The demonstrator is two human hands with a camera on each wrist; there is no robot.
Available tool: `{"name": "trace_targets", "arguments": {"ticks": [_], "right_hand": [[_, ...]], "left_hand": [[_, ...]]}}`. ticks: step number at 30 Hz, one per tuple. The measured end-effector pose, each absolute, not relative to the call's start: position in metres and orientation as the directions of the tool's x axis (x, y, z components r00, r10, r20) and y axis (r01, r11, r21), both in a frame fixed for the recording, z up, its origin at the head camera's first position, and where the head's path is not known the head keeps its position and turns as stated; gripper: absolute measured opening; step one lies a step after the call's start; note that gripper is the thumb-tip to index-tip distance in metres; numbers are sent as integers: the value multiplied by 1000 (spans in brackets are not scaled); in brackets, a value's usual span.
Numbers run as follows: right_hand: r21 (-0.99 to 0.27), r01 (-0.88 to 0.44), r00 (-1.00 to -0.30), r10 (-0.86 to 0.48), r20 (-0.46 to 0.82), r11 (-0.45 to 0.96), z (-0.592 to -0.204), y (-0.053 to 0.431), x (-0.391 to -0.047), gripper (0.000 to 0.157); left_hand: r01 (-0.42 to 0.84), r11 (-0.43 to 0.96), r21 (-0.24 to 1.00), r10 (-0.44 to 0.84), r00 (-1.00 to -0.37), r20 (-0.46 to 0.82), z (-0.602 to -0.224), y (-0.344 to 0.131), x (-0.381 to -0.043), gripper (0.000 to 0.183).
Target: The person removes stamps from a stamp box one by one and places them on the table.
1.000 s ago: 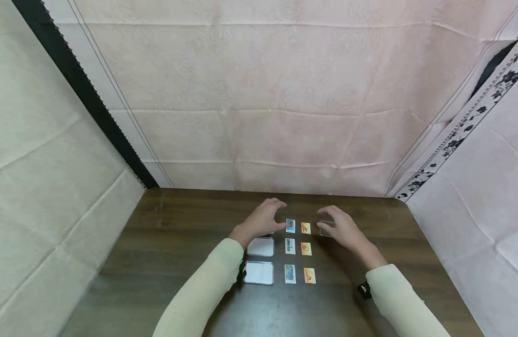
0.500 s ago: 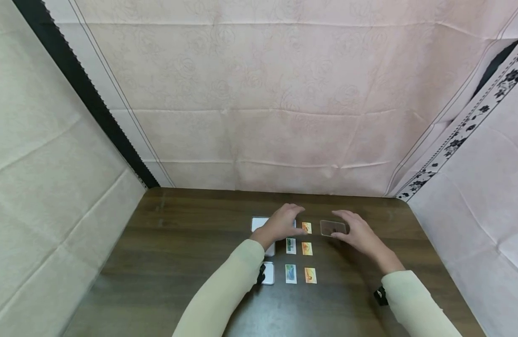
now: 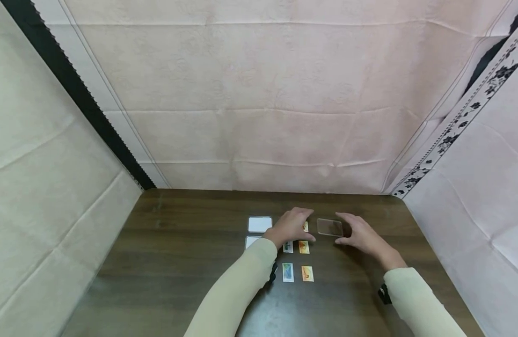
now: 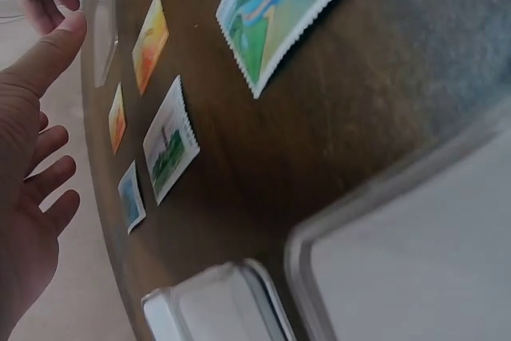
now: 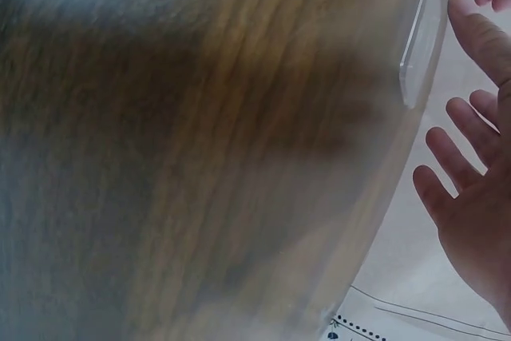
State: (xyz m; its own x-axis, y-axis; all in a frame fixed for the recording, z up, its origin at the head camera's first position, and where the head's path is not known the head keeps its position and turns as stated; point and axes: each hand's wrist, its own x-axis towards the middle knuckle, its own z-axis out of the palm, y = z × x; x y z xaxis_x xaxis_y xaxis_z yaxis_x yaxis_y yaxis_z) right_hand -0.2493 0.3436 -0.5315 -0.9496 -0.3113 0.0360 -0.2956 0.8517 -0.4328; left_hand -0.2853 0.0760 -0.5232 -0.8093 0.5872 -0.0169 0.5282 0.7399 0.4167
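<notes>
In the head view, a clear rectangular plastic piece [image 3: 330, 227] lies on the table between the hands. My left hand [image 3: 290, 229] hovers over the far stamps, thumb and fingers spread toward that piece. My right hand [image 3: 361, 238] stands just right of it, fingers apart and holding nothing. Beneath the left hand, stamps lie in two columns: a blue-toned stamp [image 3: 288, 272] is nearest in the left one, an orange stamp [image 3: 307, 274] in the right. The left wrist view shows a green landscape stamp [image 4: 170, 141] below the left hand [image 4: 32, 173].
A white shallow case [image 3: 259, 224] lies left of the stamps at the back, with another white case [image 3: 250, 241] partly behind the left arm. The wooden table [image 3: 178, 262] ends at a pale cloth backdrop [image 3: 259, 140], with cloth walls on both sides.
My left hand has moved right from the white cases, across the stamps toward the clear piece. My right hand has shifted right, off the clear piece, which now shows fully.
</notes>
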Motion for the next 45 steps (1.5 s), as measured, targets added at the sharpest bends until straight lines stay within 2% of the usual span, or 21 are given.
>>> {"name": "trace_targets", "arguments": {"ticks": [16,26,35,45], "right_hand": [[-420,-292,-948,-319,5,860,-542,345,-261,76],[-387,-301,-942,-335,-23,871,-543,346,-263,68],[-355,-305,-936,-346,-56,884,-540,344,-263,60],[-378,-328,-932,-363,-23,866,-543,345,-264,54]], "left_hand": [[576,771,272,606,-794,-36,-537,105,-294,91],[603,757,252,629,-777,-31,-546,116,-298,81],[585,777,234,608,-793,-36,-547,122,-297,65],[560,801,211,581,-813,-49,-548,126,-295,66]]}}
